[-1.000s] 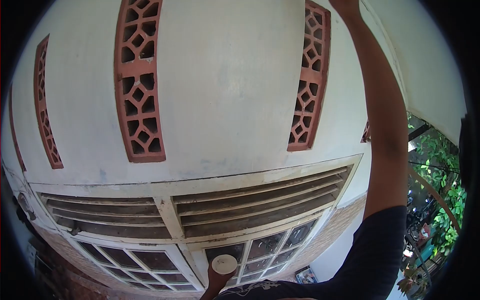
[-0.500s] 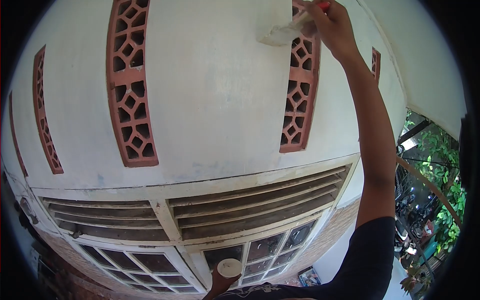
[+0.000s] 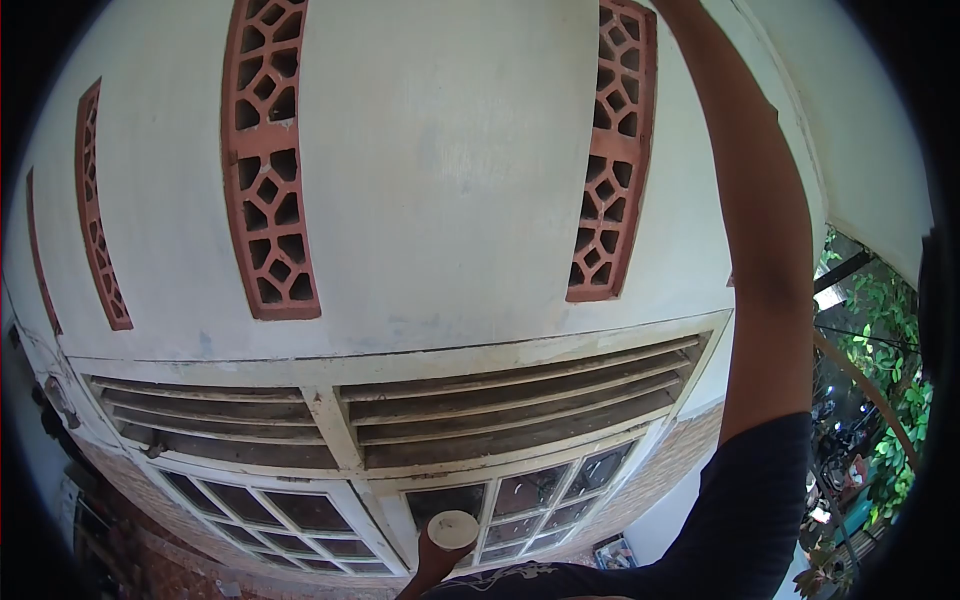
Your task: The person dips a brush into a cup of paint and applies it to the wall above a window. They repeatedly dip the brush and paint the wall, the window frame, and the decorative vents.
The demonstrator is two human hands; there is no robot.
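My left hand (image 3: 436,562) is wrapped round a small white cup (image 3: 453,530) low in the view, its round top facing me. What the cup holds is hard to make out. My right arm (image 3: 750,190) stretches up along the right side and leaves the top edge, so the right hand and anything in it are hidden. Before me rises a whitish wall (image 3: 440,180) with faint grey-blue patches. Reddish-brown lattice vent strips stand in it, one right of centre (image 3: 607,165) near my raised arm and one to the left (image 3: 268,165).
Beneath the wall runs a cream wooden frame with dusty louvre slats (image 3: 520,400). Below are white-framed glass panes (image 3: 270,510). A pale ceiling (image 3: 850,110) slopes at upper right, with green leaves (image 3: 885,350) and parked motorbikes beyond the right edge of the wall.
My right hand, holding a wide paintbrush with a red handle against the wall, has moved up out of view. The left hand keeps the cup at about the same place. The view has shifted slightly.
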